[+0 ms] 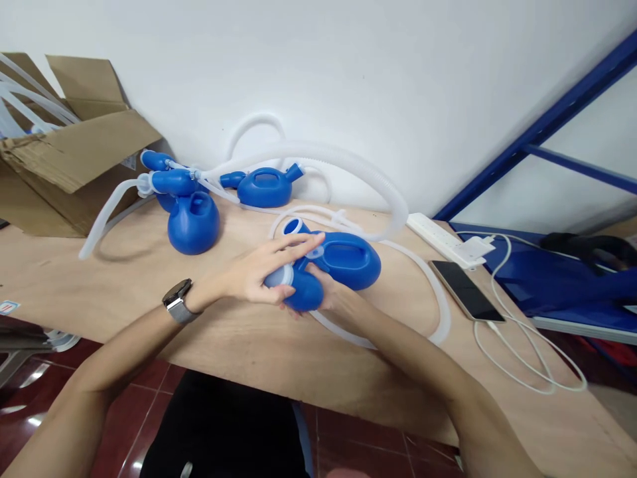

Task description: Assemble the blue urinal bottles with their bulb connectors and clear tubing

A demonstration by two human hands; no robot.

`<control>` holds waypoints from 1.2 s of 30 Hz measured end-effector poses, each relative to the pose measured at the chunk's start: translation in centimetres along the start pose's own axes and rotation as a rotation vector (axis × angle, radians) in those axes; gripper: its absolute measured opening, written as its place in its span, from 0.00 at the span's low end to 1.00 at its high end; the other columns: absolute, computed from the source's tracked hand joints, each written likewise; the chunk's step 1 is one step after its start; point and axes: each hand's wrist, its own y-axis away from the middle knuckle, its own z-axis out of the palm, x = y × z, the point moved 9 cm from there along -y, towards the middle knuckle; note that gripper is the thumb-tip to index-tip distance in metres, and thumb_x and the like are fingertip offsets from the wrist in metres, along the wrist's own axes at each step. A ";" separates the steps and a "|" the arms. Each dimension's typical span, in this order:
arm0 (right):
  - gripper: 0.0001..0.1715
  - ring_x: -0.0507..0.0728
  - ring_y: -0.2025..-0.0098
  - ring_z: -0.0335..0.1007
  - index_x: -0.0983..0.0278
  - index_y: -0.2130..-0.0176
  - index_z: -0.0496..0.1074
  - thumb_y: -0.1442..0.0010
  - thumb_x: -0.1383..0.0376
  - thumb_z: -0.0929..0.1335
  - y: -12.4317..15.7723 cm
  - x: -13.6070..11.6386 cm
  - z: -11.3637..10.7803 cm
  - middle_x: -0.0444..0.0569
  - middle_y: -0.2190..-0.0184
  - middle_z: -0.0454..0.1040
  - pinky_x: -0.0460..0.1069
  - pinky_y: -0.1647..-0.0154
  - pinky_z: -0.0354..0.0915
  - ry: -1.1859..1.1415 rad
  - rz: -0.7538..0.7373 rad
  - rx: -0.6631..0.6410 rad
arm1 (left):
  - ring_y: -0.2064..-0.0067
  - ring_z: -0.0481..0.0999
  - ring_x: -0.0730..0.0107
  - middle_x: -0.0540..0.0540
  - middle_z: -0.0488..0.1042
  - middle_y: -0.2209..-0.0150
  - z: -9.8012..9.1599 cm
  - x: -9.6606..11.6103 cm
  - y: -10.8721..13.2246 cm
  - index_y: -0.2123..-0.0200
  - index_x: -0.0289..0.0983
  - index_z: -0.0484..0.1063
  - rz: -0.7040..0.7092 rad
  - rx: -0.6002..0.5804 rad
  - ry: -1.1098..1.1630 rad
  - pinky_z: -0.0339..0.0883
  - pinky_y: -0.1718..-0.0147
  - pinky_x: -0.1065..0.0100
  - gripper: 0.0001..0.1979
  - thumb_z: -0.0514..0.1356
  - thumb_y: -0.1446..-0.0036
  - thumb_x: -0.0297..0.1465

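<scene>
Between my hands is a short blue plastic urinal head [307, 292], a wide tube with a translucent white ring [279, 275] at its left end. My left hand [261, 265] grips that end, thumb below and straightened fingers laid over the top. From the right, my right hand [329, 289] is wrapped round the head, its fingers partly hidden. Just behind lies a blue urinal bottle [365, 273] with a looped handle and an open neck [293, 226]. A translucent hose [440, 299] curves around the bottle on the wooden table [239, 352].
More blue urinal bottles [193, 229] with hoses stand at the back left, another bottle [266, 191] by the wall. A cardboard box [74, 166] of tubing is at far left. On the right lie a power strip [432, 239], a phone [465, 289] and cables. Blue shelving [537, 143] rises beyond.
</scene>
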 end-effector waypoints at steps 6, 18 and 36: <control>0.32 0.66 0.55 0.84 0.52 0.45 0.78 0.34 0.34 0.68 -1.4 0.3 -0.2 0.53 0.54 0.86 0.61 0.58 0.82 -0.186 0.038 0.146 | 0.47 0.86 0.54 0.40 0.86 0.45 -2.8 -2.8 2.5 0.33 0.41 0.78 -0.349 0.321 -0.081 0.79 0.44 0.54 0.25 0.59 0.31 0.33; 0.28 0.62 0.44 0.77 0.57 0.38 0.74 0.25 0.43 0.68 2.1 -8.1 -0.3 0.51 0.47 0.80 0.58 0.39 0.73 0.416 -0.275 0.112 | 0.63 0.84 0.60 0.42 0.86 0.61 -2.7 -1.1 4.1 0.54 0.36 0.85 -0.225 0.370 -0.475 0.76 0.63 0.62 0.14 0.59 0.34 0.30; 0.20 0.52 0.68 0.69 0.57 0.52 0.68 0.28 0.45 0.70 0.1 -4.1 -0.4 0.41 0.66 0.73 0.50 0.63 0.67 0.199 -0.252 0.130 | 0.66 0.79 0.70 0.48 0.83 0.65 -1.3 -3.0 4.6 0.62 0.38 0.79 -0.361 0.494 -0.273 0.73 0.62 0.68 0.07 0.63 0.29 0.31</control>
